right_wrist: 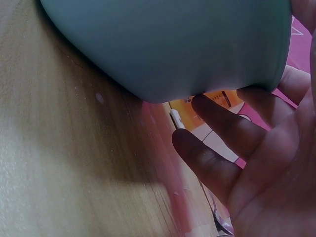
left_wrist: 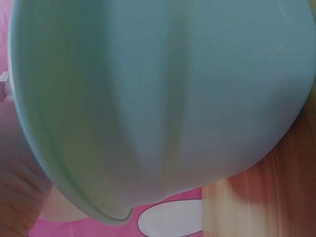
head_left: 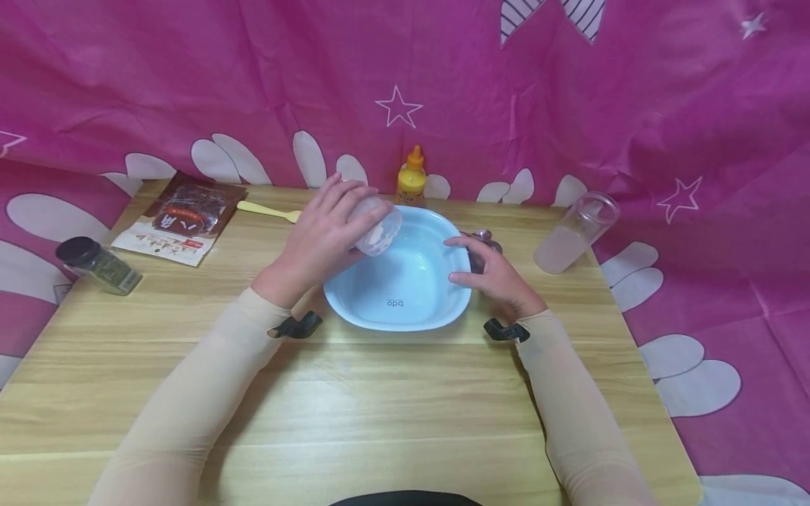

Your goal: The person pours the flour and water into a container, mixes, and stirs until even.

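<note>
In the head view my left hand [head_left: 344, 218] grips a small clear jar [head_left: 380, 230] with whitish contents, tipped on its side over the far left rim of a light blue bowl [head_left: 405, 284]. The right hand [head_left: 473, 261] lies against the bowl's right rim, fingers nearly straight. That bowl's outer wall [left_wrist: 163, 98] fills the left wrist view. In the right wrist view the straight fingers [right_wrist: 217, 123] touch the underside of the bowl [right_wrist: 173, 44] just above the wooden table [right_wrist: 74, 148].
A yellow squeeze bottle [head_left: 411, 177] stands behind the bowl. At the right leans a clear cup [head_left: 572, 235] holding white powder. On the left are a brown packet [head_left: 180, 219], a yellow utensil handle [head_left: 268, 209] and a dark-lidded spice jar [head_left: 100, 266]. Pink cloth surrounds the table.
</note>
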A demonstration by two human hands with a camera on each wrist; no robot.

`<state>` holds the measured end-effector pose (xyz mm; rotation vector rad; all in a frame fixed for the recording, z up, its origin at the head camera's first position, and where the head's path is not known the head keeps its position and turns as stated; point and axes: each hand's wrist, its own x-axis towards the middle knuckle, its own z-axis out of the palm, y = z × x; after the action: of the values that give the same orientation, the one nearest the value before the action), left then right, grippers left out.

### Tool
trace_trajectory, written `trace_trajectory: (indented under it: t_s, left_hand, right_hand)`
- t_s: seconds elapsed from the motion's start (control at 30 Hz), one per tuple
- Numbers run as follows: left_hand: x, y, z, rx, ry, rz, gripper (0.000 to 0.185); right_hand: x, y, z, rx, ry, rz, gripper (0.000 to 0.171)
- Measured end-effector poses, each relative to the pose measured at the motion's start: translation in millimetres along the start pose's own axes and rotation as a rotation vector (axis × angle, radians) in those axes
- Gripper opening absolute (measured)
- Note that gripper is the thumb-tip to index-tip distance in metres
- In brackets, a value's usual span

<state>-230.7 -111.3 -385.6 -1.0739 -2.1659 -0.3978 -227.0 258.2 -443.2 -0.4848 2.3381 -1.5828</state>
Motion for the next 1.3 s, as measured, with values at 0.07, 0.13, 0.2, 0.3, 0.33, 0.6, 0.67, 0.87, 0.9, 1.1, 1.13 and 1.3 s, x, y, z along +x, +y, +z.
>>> trace_trajectory:
  t_s: [0.07, 0.13, 0.2, 0.3, 0.33, 0.6, 0.67, 0.87, 0.9, 1.1, 1.13, 1.3]
  left_hand:
    - [1.0, 0.1, 0.3, 0.012, -0.003, 0.006, 0.084]
    - [1.6, 0.0, 0.7, 0.026, -0.005, 0.012, 0.084]
    - [2.6, -0.1, 0.9, 0.041, -0.005, 0.021, 0.082]
    - [3.6, -0.2, 1.3, 0.066, -0.004, 0.036, 0.078]
    - [4.0, 0.0, 1.2, 0.073, -0.002, 0.043, 0.076]
    - [4.8, 1.3, 0.7, 0.098, 0.0, 0.07, 0.073]
    - [4.8, 1.5, 0.5, 0.103, 0.001, 0.074, 0.073]
    - [5.6, 1.5, 0.8, 0.11, -0.006, 0.082, 0.071]
    - [5.7, 1.6, 0.8, 0.11, -0.007, 0.083, 0.07]
    - [5.5, 2.5, 1.9, 0.112, -0.01, 0.079, 0.07]
    - [5.3, 2.6, 2.1, 0.113, -0.011, 0.08, 0.069]
    - [4.5, 2.9, 2.5, 0.112, -0.018, 0.097, 0.069]
  right_hand:
    - [0.2, 0.5, -0.5, 0.002, -0.003, -0.005, 0.067]
    - [0.5, 1.0, -1.1, 0.004, -0.005, -0.012, 0.067]
    - [0.7, 1.3, -1.4, 0.006, -0.008, -0.018, 0.066]
    - [0.8, 1.2, -1.4, 0.012, -0.007, -0.025, 0.066]
    - [0.7, 0.9, -1.3, 0.012, -0.006, -0.026, 0.066]
    - [0.7, 0.8, -2.3, 0.001, -0.007, -0.023, 0.066]
    - [0.8, 0.6, -2.4, 0.0, -0.01, -0.023, 0.066]
    - [0.7, -0.5, -2.1, -0.01, -0.011, -0.024, 0.066]
    - [0.7, -0.6, -2.0, -0.009, -0.013, -0.025, 0.066]
    - [0.8, -0.7, -1.4, 0.003, -0.015, -0.02, 0.066]
    - [0.9, -0.4, -1.5, 0.002, -0.013, -0.019, 0.066]
    - [2.0, 1.7, -2.0, -0.005, -0.009, -0.026, 0.065]
